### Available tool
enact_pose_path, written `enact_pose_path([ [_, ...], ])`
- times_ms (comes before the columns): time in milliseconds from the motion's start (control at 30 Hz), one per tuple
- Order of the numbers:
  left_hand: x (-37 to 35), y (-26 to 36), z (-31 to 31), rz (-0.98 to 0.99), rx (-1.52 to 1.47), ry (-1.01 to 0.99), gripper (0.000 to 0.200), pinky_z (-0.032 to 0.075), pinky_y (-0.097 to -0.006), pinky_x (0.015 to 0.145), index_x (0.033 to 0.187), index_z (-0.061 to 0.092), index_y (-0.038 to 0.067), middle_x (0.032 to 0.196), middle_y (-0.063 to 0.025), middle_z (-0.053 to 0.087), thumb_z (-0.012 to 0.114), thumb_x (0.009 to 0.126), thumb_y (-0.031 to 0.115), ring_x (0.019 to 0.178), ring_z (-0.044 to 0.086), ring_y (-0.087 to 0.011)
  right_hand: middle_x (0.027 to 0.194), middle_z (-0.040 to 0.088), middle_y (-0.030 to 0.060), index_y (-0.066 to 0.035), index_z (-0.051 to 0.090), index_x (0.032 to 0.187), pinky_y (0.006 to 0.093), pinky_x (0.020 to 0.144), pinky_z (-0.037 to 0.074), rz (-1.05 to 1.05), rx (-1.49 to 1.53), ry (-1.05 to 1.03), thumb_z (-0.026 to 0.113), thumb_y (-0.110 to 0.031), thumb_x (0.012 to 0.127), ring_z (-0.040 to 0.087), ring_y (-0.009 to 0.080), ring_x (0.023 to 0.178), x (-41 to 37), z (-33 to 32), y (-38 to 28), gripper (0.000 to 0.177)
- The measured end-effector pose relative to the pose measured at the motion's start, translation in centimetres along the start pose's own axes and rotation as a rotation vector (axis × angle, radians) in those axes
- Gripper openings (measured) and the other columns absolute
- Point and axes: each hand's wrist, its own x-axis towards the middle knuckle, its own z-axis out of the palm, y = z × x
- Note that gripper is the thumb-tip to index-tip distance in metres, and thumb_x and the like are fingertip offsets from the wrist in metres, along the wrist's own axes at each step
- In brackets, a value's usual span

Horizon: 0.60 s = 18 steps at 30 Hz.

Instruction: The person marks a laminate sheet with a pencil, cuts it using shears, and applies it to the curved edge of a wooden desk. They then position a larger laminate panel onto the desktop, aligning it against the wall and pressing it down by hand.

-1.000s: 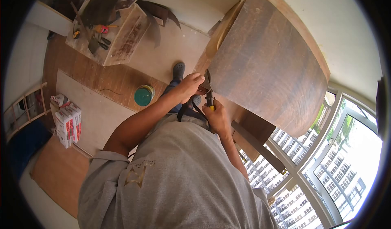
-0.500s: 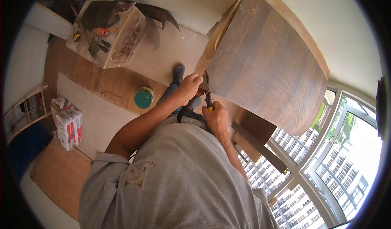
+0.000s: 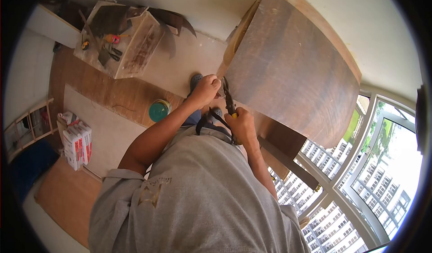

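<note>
In my right hand (image 3: pixel 244 126) is a pair of snips (image 3: pixel 229 101) with long dark blades and yellow on the handle. The blades point away from me, beside the near corner of a large dark wood-grain panel (image 3: pixel 292 68). My left hand (image 3: pixel 207 89) is closed just left of the blades, fingertips pinched. A small brown piece (image 3: pixel 219 95) shows beneath those fingers, but what they grip is too small to make out. Black straps (image 3: pixel 211 120) hang at my waist below the hands.
A wooden box stand (image 3: pixel 143 50) holds hand tools and dark sheet pieces. A green-lidded tub (image 3: pixel 159 110) stands on the floor. White-and-red packs (image 3: pixel 77 145) are stacked at left. A long dark board (image 3: pixel 292 165) lies by the windows (image 3: pixel 378 163) at right.
The snips have swung more upright and their blades look closer together. My left hand has shifted slightly left, opening a small gap from the blades.
</note>
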Motion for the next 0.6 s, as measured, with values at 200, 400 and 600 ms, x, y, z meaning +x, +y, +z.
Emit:
enact_pose_path([
  [200, 0.2, -0.3, 0.6, 0.119, 0.273, 0.177, 0.03, 0.059, -0.0318, 0.063, 0.084, 0.055, 0.0, 0.073, -0.0027, 0.053, 0.053, 0.105, 0.022, 0.068, 0.059, -0.0116, 0.071, 0.07, 0.0143, 0.006, 0.069, 0.091, 0.038, 0.063, 0.053, 0.034, 0.057, -0.048, 0.074, -0.03, 0.087, 0.068, 0.0213, 0.064, -0.3, -1.2, -0.9, 0.036],
  [400, 2.2, 2.6, -3.7, 0.397, 0.728, 0.048, 0.026, 0.051, -0.0443, 0.069, 0.09, 0.055, -0.005, 0.074, -0.0209, 0.056, 0.055, 0.099, 0.019, 0.068, 0.062, -0.0264, 0.082, 0.069, 0.0064, 0.003, 0.067, 0.098, 0.0321, 0.065, 0.052, 0.005, 0.37, -0.415, 0.072, -0.022, 0.089, 0.066, 0.0156, 0.071, 2.3, -4.6, 0.6, 0.027],
  [600, 2.4, 5.0, -5.0, 0.447, 0.822, 0.062, 0.025, 0.048, -0.052, 0.074, 0.094, 0.054, -0.002, 0.085, -0.0277, 0.063, 0.056, 0.102, 0.021, 0.084, 0.064, -0.0466, 0.08, 0.065, 0.0039, 0.0, 0.065, 0.097, 0.0298, 0.068, 0.051, -0.016, 0.236, -0.545, 0.071, -0.019, 0.087, 0.063, 0.0148, 0.072, 1.7, -8.1, -0.2, 0.023],
])
